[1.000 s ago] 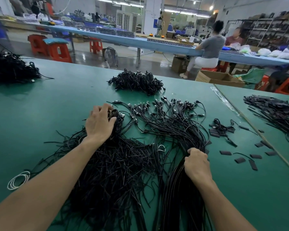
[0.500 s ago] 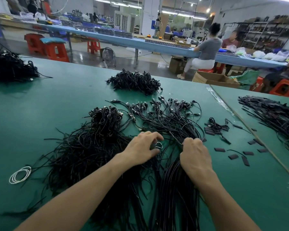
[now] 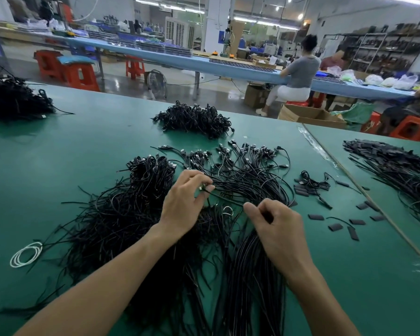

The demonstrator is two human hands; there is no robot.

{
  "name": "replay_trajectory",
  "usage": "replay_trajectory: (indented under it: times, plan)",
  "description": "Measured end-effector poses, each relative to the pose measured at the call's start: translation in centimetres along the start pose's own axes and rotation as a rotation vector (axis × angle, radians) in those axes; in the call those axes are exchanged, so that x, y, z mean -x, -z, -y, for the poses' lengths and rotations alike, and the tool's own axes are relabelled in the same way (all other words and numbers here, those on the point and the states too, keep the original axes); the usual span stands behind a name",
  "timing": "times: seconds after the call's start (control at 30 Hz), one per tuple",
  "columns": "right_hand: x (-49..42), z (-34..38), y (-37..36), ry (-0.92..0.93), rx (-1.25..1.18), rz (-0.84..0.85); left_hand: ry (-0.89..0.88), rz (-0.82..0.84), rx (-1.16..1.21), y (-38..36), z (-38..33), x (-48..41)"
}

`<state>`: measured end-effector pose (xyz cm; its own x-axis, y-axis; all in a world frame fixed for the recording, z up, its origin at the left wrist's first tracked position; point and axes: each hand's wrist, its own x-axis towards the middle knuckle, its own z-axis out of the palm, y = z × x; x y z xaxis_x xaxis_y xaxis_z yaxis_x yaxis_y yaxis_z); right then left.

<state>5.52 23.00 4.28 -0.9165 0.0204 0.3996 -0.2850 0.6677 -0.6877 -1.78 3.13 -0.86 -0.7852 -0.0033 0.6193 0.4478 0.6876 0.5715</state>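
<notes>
Head view. Hands at work over loose black cables on a green table (image 3: 70, 146). The left hand (image 3: 184, 204) has thumb and forefinger closed in a pinch on the plug end of a single black cable (image 3: 224, 198), with the other fingers loosely curled beside them. The right hand (image 3: 277, 229) is curled, and the same cable runs in between its thumb and bent fingers, so both hands grip one cable. The short stretch between the hands lies just above the heap.

The right wrist lies over a straight bundle (image 3: 247, 275) of cables that runs towards the near edge. The far ends of the bundle spread into a fan of plugs (image 3: 240, 166) beyond the hands. A tangled heap (image 3: 121, 214) lies under and to the left of the left forearm. A small white ring (image 3: 228, 210) sits among the cables between the two hands.

A white coil (image 3: 26, 254) lies apart at the left. Flat black sleeves (image 3: 315, 217) are scattered to the right of the right hand. A far pile (image 3: 194, 120) of coiled cables rests beyond the fan. Another pile (image 3: 12, 98) sits at the far left edge. On the adjoining table at the right lies a long black stack (image 3: 393, 166). A seated person (image 3: 298, 78) is at a blue bench in the background.
</notes>
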Motion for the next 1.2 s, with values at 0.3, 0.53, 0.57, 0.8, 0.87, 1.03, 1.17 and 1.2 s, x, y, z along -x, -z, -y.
replay_trajectory:
  times: [0.3,0.53,0.57,0.8,0.87,1.03,1.17,1.2]
  plan:
    - [-1.0,-2.5,1.0,-0.053,-0.008,-0.225,-0.221,0.041,0.000,0.8,-2.5,0.5]
    - [-1.2,-4.6,0.9,-0.231,-0.106,-0.249,-0.182,-0.025,0.077,2.3,-4.1,0.3]
    - [-1.2,-4.8,1.0,-0.235,-0.118,-0.273,-0.173,-0.065,0.042,2.5,-3.9,0.2]
    - [-1.4,-5.3,1.6,-0.239,0.046,-0.086,-0.045,-0.165,-0.065,3.9,-3.1,-0.7]
    - [-1.2,-4.6,1.3,-0.222,0.221,0.106,-0.169,-0.152,-0.093,3.8,-3.9,-0.7]
    - [-0.7,-0.1,-0.1,0.014,-0.080,0.213,-0.365,0.073,-0.219,2.7,-5.7,0.1]
    - [-0.3,1.3,-0.6,-0.066,-0.163,0.232,-0.282,0.221,-0.267,2.0,-5.6,0.8]
    - [-0.2,1.1,-0.6,-0.058,-0.099,0.231,-0.288,0.235,-0.230,2.0,-5.6,0.9]
